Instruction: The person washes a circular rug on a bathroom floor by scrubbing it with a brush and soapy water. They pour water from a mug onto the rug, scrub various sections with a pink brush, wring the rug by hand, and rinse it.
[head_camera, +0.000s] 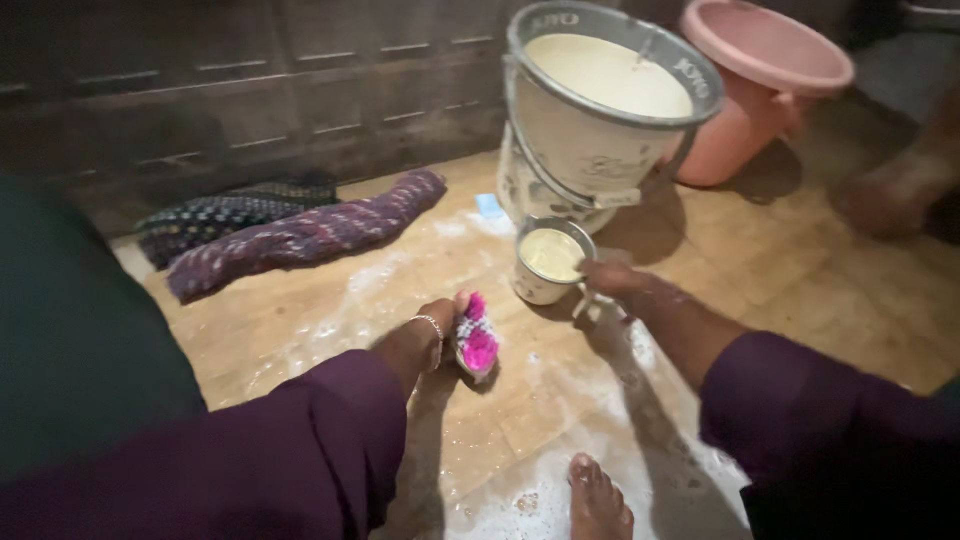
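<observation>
L hand (432, 322) is clenched round a scrub brush (476, 337) w/ pink & white bristles, held just above the wet, soapy tile floor (800, 290), about mid-floor. R hand (607, 277) grasps the handle of a small white mug (548, 262) full of pale, cloudy water; can't tell if the mug touches the floor. Just behind the mug, a white bucket (590, 130) w/ grey rim, also full of pale water. Pink tub (755, 85) beside it, near the far-right corner. Rolled wet cloths (300, 235), purple-patterned and dark, lie along the far-left wall edge. Bare foot (597, 500) at the near edge, in suds.
</observation>
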